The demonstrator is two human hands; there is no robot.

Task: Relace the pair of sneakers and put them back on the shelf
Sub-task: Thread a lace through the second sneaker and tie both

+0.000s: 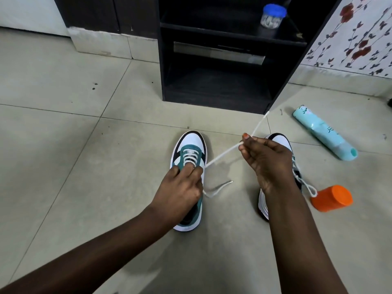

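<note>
Two white, teal and black sneakers stand on the tiled floor, toes pointing at the dark shelf unit. My left hand grips the upper of the left sneaker at its eyelets, over the partly threaded white lace. My right hand pinches that lace and holds it taut, up and to the right, its tip near the shelf's corner. The lace's other end lies loose on the floor beside the shoe. The right sneaker is mostly hidden behind my right hand and forearm; its lace trails to the right.
An orange-lidded container lies on its side right of the right sneaker. A light-blue cylindrical pack lies further back on the right. A blue-lidded jar stands on the shelf's upper level. A floral wall runs along the right.
</note>
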